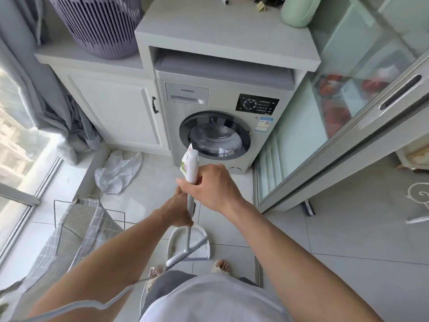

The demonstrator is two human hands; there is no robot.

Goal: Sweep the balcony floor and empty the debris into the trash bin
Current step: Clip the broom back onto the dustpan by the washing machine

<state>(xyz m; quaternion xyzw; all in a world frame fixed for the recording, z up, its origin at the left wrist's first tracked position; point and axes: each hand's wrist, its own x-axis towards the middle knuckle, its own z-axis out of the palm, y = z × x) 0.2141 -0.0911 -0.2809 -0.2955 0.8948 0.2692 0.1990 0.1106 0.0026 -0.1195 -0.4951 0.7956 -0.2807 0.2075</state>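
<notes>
I hold a white broom by its long handle [190, 201], which stands nearly upright in front of me. My right hand [209, 187] grips the handle near its top, just under a paper label. My left hand [180, 210] grips it a little lower. The broom head [183, 254] lies against the mouth of a white dustpan [176, 238] on the tiled floor, just ahead of my sandalled feet. Grey dust shows inside the pan. No trash bin is in view.
A silver washing machine [220, 117] stands under a white counter straight ahead, with a white cabinet [111, 112] to its left. A crumpled white plastic bag [118, 170] lies on the floor. A checked laundry hamper [76, 231] is at left, a sliding glass door [348, 126] at right.
</notes>
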